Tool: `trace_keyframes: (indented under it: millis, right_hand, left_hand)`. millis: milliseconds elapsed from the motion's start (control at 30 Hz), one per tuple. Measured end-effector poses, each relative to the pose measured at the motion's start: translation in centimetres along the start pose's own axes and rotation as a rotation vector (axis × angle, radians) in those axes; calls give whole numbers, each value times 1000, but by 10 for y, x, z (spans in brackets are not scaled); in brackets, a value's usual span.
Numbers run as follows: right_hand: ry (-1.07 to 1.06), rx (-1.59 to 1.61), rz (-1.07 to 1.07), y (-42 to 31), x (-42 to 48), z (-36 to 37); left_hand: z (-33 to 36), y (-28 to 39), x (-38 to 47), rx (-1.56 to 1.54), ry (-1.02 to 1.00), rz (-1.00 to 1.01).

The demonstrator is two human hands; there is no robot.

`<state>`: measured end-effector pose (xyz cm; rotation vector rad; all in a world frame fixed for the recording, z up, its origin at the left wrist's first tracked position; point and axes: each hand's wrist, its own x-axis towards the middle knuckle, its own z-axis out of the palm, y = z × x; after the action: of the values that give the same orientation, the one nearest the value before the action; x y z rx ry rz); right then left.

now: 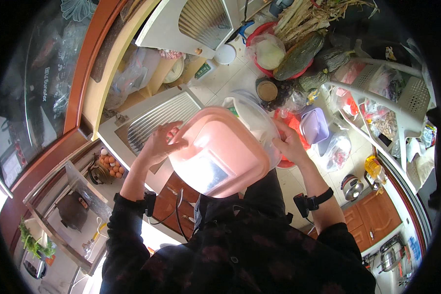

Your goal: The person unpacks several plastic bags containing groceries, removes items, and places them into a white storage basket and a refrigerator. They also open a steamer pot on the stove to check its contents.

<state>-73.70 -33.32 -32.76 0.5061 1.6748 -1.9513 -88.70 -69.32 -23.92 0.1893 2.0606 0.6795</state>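
My left hand (162, 142) grips the left edge of a pink plastic lid or shallow basin (220, 150), which is tilted in front of my body. Small reddish bits show at the left fingers, too unclear to name. My right hand (292, 141) holds the right rim of a clear plastic tub (273, 126), its thumb on the outside. Inside that tub lies a whitish bag or cloth (248, 114). The pink piece covers much of the tub, so whether the two touch is hidden.
An open cabinet door (161, 114) with ribbed glass stands left. A red basin (259, 35) holds a cabbage and a large squash (299, 55). Right are a purple container (314, 126) and a grey plastic rack (382, 88) with bags. Several eggs (112, 165) sit lower left.
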Motion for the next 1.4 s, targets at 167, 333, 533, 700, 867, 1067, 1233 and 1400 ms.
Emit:
trace_keyframes:
  millis: [167,333,533,700,867,1067,1233,1400]
  right_hand:
    - [-17,-12,23,7,1,-12]
    - [1,129,15,5,-1,-12]
    - [-3,29,-138,6,-6,-8]
    - [29,-10,-148,17,-14,-1]
    - [77,76,12,22,-28,9]
    - [107,5,92,29,-28,2]
    - [31,-44,60,31,-26,-9]
    - [3,11,75,28,-25,-7]
  left_hand:
    - [5,-30,-29,-9,-70,-150]
    - [3,-33,-77,-180,-231,-244]
    - [-11,-7,-133,-493,-95,-253]
    - [64,14,-136,-1482,76,6]
    - [148,33,-110,-1916,25,-120]
    - [187,28,-93,-1527,-262,-446]
    - [172,-5,-101,-1000,-182,-546]
    - [157,-16,-83,-1066,514,-196]
